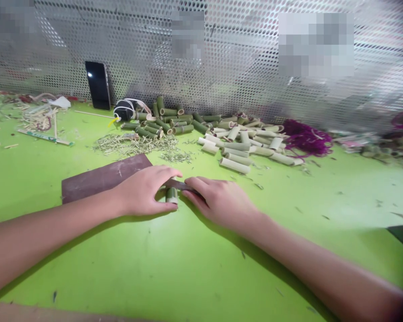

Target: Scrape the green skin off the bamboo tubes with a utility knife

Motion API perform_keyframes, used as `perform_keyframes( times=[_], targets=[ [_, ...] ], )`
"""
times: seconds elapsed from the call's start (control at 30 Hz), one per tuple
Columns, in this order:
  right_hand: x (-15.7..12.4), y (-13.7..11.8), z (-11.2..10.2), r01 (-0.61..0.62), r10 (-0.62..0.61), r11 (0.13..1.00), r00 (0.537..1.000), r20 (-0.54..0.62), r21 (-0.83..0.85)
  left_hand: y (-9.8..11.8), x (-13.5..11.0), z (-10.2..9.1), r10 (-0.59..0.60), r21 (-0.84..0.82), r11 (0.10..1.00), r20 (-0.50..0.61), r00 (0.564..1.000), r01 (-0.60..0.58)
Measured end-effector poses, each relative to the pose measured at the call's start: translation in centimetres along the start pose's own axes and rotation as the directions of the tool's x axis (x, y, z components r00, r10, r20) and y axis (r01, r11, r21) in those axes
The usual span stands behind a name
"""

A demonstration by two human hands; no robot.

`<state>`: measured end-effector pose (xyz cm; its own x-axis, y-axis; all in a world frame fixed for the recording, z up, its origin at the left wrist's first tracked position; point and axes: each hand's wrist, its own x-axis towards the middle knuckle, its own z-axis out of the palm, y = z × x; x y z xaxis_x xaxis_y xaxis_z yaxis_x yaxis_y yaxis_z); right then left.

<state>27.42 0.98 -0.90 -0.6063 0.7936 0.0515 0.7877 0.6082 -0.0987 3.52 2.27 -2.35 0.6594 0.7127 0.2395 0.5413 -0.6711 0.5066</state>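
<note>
My left hand [147,190] is closed round a short green bamboo tube [172,195], thumb at its near end and fingers at its far end. My right hand [221,199] grips a dark knife [179,184], whose flat blade lies across the top of the tube. The blade's tip passes under my left fingers, and the knife's handle is hidden in my right palm. Beneath my left hand and wrist lies a reddish-brown flat sheet [100,179] on the green table [147,268].
Green bamboo tubes [183,129] and scraped pale tubes [235,165] are heaped behind my hands, beside shavings [134,145]. Purple string [305,136] lies at right. A phone [99,85] leans against the perforated metal panel [137,49], near a black object with white cable [124,109].
</note>
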Motion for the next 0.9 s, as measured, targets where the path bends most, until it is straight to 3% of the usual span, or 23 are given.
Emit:
perform_keyframes(
  times=[0.5, 0.9],
  targets=[
    [0.19, -0.36, 0.02, -0.016, 0.015, 0.999, 1.000, 0.022, 0.052, 0.81, -0.37, 0.52, -0.115, 0.021, 0.993, -0.007, 0.993, 0.115],
    [-0.06, -0.50, -0.79, -0.034, 0.018, 0.985, 0.995, 0.094, 0.167, 0.45, -0.56, 0.73, -0.053, 0.073, 0.996, 0.024, 0.998, 0.051]
  ],
)
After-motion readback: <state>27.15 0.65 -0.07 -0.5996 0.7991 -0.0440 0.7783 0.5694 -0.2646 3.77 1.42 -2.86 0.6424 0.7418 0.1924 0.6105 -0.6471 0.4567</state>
